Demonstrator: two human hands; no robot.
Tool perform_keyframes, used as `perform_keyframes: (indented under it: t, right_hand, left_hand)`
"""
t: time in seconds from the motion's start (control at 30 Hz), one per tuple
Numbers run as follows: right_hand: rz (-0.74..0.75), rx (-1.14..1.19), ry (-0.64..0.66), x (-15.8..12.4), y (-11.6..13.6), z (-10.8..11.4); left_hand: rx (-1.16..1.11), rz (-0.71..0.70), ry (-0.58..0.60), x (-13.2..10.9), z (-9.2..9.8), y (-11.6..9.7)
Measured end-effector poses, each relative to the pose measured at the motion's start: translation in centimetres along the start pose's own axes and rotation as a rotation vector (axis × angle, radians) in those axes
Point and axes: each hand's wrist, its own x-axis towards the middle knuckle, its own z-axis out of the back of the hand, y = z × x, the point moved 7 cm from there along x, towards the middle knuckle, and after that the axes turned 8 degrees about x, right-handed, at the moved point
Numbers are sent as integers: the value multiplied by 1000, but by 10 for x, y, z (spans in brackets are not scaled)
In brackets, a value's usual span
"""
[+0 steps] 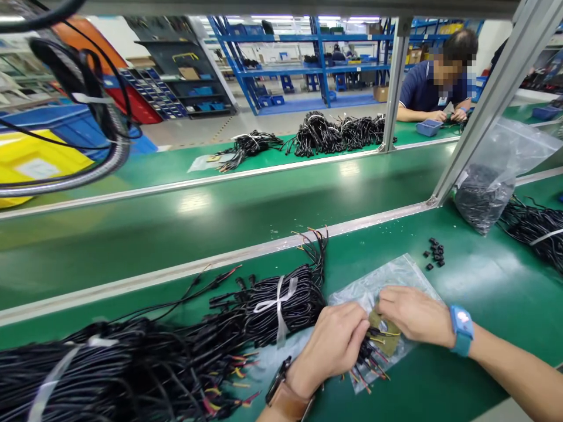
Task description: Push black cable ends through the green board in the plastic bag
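Note:
My left hand (332,340) is closed, with a black cable (373,332) coming out at its fingertips, its thin yellow wire pointing right. Fingers bent in a pinch, my right hand (413,316) is just to the right; whatever it grips is hidden. Between and below the hands lies an olive-brown flat piece (389,344) on a clear plastic bag (407,269). Several more black cable ends with red and yellow wires (368,363) lie below my left hand, partly over the bag.
Tied bundles of black cable (285,302) cover the bench to the left. Small black parts (435,253) lie at right, near a filled plastic bag (484,190) by a metal post (479,105). Across the green belt (264,205), a co-worker (433,88) sits beyond more cable bundles (319,133).

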Motion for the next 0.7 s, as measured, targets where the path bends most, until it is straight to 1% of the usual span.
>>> perform_keyframes:
  t: [0.07, 0.1, 0.17, 0.23, 0.27, 0.33, 0.4, 0.43, 0.53, 0.6, 0.7]
  right_hand:
    - [-19, -129, 27, 1, 5, -7]
    - [-23, -158, 37, 2, 6, -10]
    - [-29, -149, 46, 2, 6, -11]
    - [-42, -54, 10, 1, 2, -6]
    - [-52, 27, -37, 0, -1, -1]
    - [-98, 235, -178, -2, -12, 12]
    - [-184, 467, -299, -5, -30, 21]
    - [-235, 590, -324, -6, -39, 22]
    - [-346, 981, -289, -6, -55, 11]
    - [-373, 1210, -276, -6, -57, 5]
    - [-394, 1417, -298, -6, -54, 2]
  left_hand:
    - [-78, -2, -13, -1, 4, -1]
    - [-111, 1, -22, -2, 6, -1]
    - [-157, 8, -43, -3, 7, 0]
    - [-179, 14, -76, -4, 8, 1]
    - [-184, 20, -101, -4, 7, 2]
    - [-190, 47, -182, -4, 8, 5]
    - [-202, 87, -290, -3, 10, 10]
    - [-211, 106, -345, -3, 11, 12]
    - [-239, 135, -463, -3, 15, 14]
    - [-245, 142, -494, -2, 16, 14]
    - [-245, 144, -509, -2, 17, 13]
